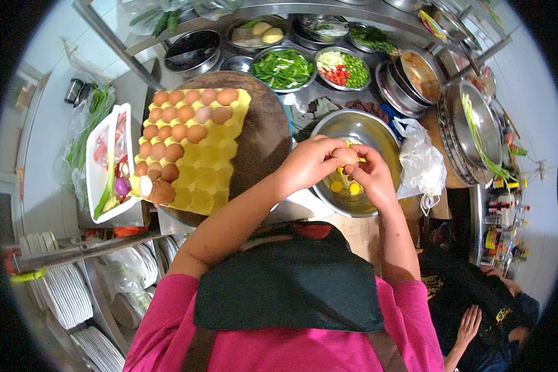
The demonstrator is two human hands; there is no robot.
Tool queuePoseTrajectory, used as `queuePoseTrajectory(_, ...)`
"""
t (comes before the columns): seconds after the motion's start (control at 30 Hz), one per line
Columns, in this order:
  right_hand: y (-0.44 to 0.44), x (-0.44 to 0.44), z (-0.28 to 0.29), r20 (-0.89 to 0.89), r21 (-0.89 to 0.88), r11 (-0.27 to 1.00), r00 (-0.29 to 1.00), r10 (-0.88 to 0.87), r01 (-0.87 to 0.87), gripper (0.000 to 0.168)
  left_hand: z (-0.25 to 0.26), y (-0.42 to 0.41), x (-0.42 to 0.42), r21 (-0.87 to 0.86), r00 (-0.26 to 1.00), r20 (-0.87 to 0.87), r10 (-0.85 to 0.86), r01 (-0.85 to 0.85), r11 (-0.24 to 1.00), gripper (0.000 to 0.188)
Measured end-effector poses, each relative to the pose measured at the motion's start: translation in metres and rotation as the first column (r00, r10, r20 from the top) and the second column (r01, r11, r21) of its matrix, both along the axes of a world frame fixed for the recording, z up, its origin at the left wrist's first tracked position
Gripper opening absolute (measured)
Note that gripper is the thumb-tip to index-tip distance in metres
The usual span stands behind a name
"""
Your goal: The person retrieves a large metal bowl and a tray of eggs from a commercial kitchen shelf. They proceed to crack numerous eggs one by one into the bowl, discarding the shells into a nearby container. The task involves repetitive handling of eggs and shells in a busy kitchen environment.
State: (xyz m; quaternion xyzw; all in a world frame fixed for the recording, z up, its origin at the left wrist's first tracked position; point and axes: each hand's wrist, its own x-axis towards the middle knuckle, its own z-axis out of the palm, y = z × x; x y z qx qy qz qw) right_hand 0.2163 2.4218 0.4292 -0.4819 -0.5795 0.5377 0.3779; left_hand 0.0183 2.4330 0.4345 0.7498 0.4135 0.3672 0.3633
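Observation:
Over a wide steel bowl (386, 139), my left hand (309, 162) and my right hand (374, 174) together hold one brown egg (345, 156) by its two sides. Whether its shell is cracked I cannot tell. Several egg yolks (354, 189) lie in the bowl below my fingers. To my left, a yellow egg tray (209, 174) sits on a round wooden chopping block (265, 121). Whole brown eggs fill its far rows and left side, while many cups nearer me hold none. Broken eggshells (162, 191) rest at the tray's near left corner.
Beyond the block stand bowls of chopped green vegetables (284, 69) and diced peppers (344, 69). A white plastic bag (423, 158) touches the bowl's right side. At left is a white foam box (93, 172) with vegetables. Another person (474, 302) is close by at lower right.

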Motion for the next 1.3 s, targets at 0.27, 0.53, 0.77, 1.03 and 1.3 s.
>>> queuePoseTrajectory(0.27, 0.006, 0.034, -0.011, 0.186, 0.046, 0.996, 0.979, -0.079, 0.071, 0.034, -0.021, 0.015, 0.047, -0.240, 0.982, 0.175, -0.065, 0.107, 0.965, 0.031)
queuePoseTrajectory(0.53, 0.008, 0.046, -0.032, 0.280, 0.093, 0.994, 0.957, -0.080, 0.056, 0.035, -0.043, 0.009, 0.074, 0.190, 1.000, 0.005, 0.000, -0.001, 0.982, 0.021)
queuePoseTrajectory(0.77, 0.012, 0.052, -0.038, 0.297, 0.155, 0.988, 0.952, -0.072, 0.027, 0.037, -0.044, 0.008, 0.082, 0.219, 1.000, -0.026, 0.007, -0.001, 0.976, 0.027)
queuePoseTrajectory(1.03, 0.014, 0.059, -0.017, 0.406, 0.296, 0.948, 0.914, -0.015, -0.116, 0.037, -0.046, 0.009, 0.076, 0.206, 0.994, -0.108, -0.016, 0.039, 0.978, 0.033)
queuePoseTrajectory(1.3, 0.016, 0.071, -0.011, 0.713, 0.655, 0.652, 0.598, -0.366, -0.382, 0.038, -0.033, 0.013, 0.054, 0.460, 0.862, -0.488, 0.139, 0.119, 0.880, 0.042)
